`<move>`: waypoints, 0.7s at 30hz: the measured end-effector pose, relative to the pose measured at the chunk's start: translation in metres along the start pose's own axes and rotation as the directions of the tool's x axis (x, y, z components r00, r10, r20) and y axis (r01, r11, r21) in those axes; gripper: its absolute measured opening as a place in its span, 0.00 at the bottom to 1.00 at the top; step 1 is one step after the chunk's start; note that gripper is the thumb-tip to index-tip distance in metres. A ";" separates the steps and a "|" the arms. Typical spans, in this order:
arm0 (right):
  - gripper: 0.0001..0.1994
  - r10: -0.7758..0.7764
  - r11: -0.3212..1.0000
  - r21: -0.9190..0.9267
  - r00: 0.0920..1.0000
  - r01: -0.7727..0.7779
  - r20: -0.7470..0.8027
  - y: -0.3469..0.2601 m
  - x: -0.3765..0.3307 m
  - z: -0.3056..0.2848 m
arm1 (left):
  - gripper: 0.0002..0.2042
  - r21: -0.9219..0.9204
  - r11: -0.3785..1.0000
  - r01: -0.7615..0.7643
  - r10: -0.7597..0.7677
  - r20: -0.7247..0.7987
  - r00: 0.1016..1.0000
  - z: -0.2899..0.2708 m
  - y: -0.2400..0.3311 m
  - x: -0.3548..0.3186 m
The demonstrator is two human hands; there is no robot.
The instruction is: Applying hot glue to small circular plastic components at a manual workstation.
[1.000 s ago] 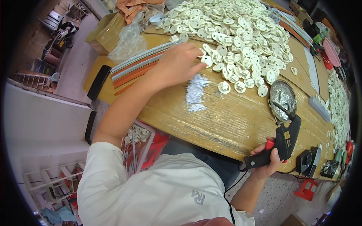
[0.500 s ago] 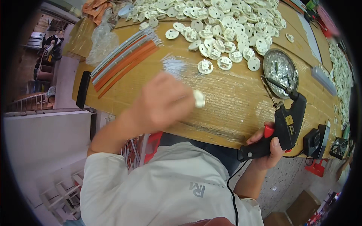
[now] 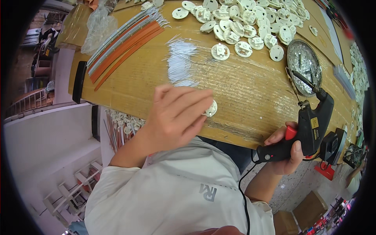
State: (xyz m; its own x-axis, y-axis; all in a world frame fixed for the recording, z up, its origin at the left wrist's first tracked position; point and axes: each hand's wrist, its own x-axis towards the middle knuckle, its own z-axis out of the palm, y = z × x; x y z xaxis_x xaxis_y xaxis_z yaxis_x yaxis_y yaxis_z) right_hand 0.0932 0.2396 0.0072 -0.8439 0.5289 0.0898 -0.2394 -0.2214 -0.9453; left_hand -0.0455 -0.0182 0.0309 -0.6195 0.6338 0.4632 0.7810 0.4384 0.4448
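Note:
My left hand (image 3: 178,115) is above the table's near edge, fingers stretched out to the right and apart from a full grip. Past its fingertips shows part of a round white plastic disc (image 3: 212,108); the fingers cover the rest, and whether they touch it is hard to tell. In my right hand (image 3: 291,156) is a black soldering gun (image 3: 313,127) with a red trigger, gripped by the handle. Its thin tip (image 3: 301,78) points up and left, over a round, shiny-lined dish (image 3: 291,49). A pile of short white wires (image 3: 182,64) lies beyond my left hand.
Many white discs (image 3: 250,19) are heaped at the far side, a few lying nearer. Orange and grey strips (image 3: 127,47) lie far left beside a clear plastic bag (image 3: 98,29). A black cord (image 3: 243,196) hangs from the gun. At right stands a small fan (image 3: 352,153).
My left hand, blurred and more curled before, has spread its fingers and lowered toward me, uncovering more of the wire pile. The view has shifted slightly; my right hand still holds the gun.

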 end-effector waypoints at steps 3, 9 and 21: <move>0.28 -0.011 1.000 -0.006 1.000 0.011 0.012 0.001 0.000 -0.002 | 0.20 0.093 0.981 -0.173 0.159 0.142 0.977 0.003 -0.003 0.003; 0.28 -0.016 1.000 -0.023 1.000 0.016 0.011 0.000 0.000 -0.001 | 0.21 0.148 0.989 -0.023 0.000 0.153 0.988 -0.004 0.011 0.003; 0.28 -0.018 0.999 -0.040 1.000 0.019 0.009 0.000 0.001 0.000 | 0.18 0.042 0.997 -0.067 0.065 0.046 0.997 0.002 0.001 -0.007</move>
State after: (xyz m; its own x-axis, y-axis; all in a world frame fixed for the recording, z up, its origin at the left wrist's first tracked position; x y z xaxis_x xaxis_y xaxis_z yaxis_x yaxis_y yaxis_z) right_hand 0.0929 0.2402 0.0076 -0.8436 0.5255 0.1100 -0.2359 -0.1788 -0.9552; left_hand -0.0400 -0.0210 0.0267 -0.5634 0.6892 0.4556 0.8232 0.4213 0.3806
